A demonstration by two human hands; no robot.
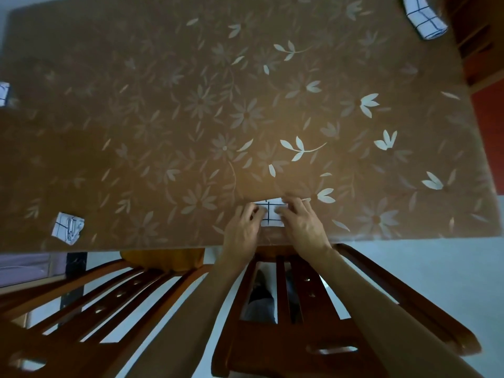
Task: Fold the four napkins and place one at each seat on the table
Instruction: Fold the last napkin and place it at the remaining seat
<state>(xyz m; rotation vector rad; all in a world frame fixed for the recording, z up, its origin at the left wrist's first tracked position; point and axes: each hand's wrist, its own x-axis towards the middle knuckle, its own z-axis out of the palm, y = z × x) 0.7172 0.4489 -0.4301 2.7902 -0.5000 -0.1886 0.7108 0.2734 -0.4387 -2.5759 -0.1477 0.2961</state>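
Note:
A small folded white napkin with dark grid lines point(270, 214) lies near the table's front edge. My left hand point(242, 230) and my right hand point(300, 225) both rest on it, fingers pressing its left and right sides flat. A second folded napkin point(67, 227) sits at the front left. A third napkin point(4, 93) shows partly at the far left edge. A fourth folded napkin point(424, 16) lies at the far right corner.
The table point(191, 118) wears a brown cloth with pale flowers. Two wooden slatted chairs point(300, 323) point(109, 301) stand against the front edge below my arms. Another wooden chair point(474, 45) is at the right side.

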